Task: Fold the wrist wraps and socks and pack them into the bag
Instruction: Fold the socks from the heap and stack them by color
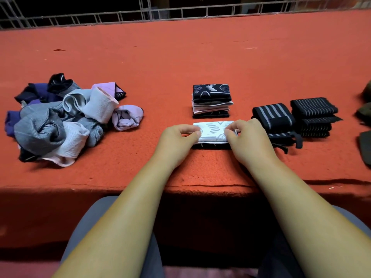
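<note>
A folded white sock with a grey pattern (213,131) lies on the red surface in front of me. My left hand (176,137) pinches its left end and my right hand (249,139) pinches its right end. Just behind it stands a stack of folded socks (211,101), black patterned on top. To the right sit two piles of folded black wrist wraps with grey stripes (273,117) (314,115). A heap of unfolded socks in grey, lilac, purple and black (66,119) lies at the left.
The red carpeted surface (180,57) stretches far back to a metal railing (180,13). Its front edge runs just before my forearms. Dark olive fabric (365,117), maybe the bag, shows at the right border. My knees are below the edge.
</note>
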